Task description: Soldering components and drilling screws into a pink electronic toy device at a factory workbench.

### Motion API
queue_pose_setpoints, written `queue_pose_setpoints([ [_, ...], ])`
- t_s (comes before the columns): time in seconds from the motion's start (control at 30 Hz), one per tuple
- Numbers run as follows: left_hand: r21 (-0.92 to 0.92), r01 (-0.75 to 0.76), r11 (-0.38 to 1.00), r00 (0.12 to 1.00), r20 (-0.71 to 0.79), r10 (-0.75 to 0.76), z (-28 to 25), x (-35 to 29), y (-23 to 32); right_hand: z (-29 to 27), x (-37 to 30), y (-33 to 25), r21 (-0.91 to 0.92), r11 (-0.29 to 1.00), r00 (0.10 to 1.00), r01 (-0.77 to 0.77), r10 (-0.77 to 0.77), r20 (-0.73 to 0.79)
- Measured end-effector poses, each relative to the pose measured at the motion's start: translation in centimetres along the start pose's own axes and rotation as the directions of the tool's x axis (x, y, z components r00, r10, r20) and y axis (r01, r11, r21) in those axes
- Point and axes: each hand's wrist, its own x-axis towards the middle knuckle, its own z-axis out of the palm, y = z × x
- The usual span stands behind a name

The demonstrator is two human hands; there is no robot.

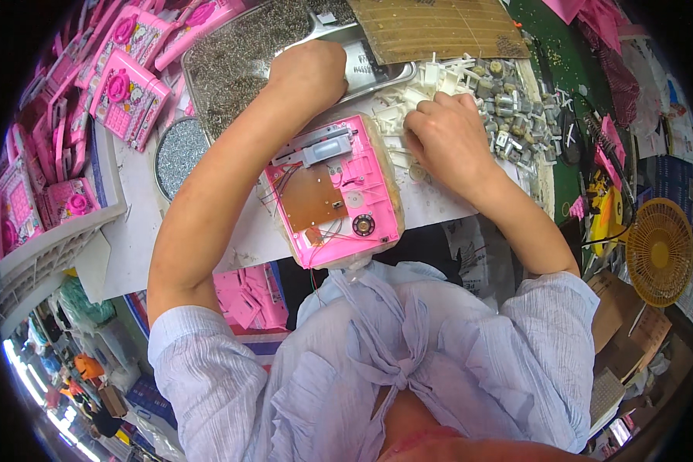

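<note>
My left hand (309, 75) is closed, knuckles up, over the metal tray (356, 48) that holds many tiny metal pieces (235, 65). Its fingertips are hidden, so what they grip does not show. To the right, my right hand (450, 138) reaches down to a heap of white plastic parts (396, 110), its fingers curled in and their tips mostly out of sight. Between my forearms lies an opened pink toy casing (381, 165), inside up. It holds a brown board (309, 202), a grey-blue block (327, 150), a round black speaker (363, 225) and thin wires.
Pink casings (127, 100) pile up at the left. Beside my left forearm stands a round tin of small screws (182, 158). Small motors (508, 104) are heaped beyond my right hand, near a cardboard sheet (439, 31). A yellow fan (659, 252) stands at the right.
</note>
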Motion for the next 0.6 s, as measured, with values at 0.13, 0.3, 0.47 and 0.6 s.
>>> queue_pose_setpoints([
  [0.13,-0.050,-0.084,0.995,0.993,-0.093,0.079,-0.1,-0.4,-0.3,-0.9,0.2,0.5,0.065,0.998,1.000,-0.013,0.013,-0.008],
  [0.3,-0.084,-0.123,0.989,0.952,-0.291,0.094,-0.5,-1.2,-1.9,-2.3,-0.9,1.7,0.411,0.892,0.953,-0.189,0.267,-0.140],
  [0.47,-0.135,-0.121,0.983,0.970,-0.226,0.088,-0.5,-0.9,-2.9,-3.4,-4.7,1.7,0.870,0.390,0.875,-0.301,0.476,0.089],
  [0.6,-0.048,-0.216,0.975,0.959,-0.199,0.203,-0.9,-0.4,-1.9,-3.9,-6.8,1.1,0.981,0.062,0.877,-0.186,0.460,0.137],
])
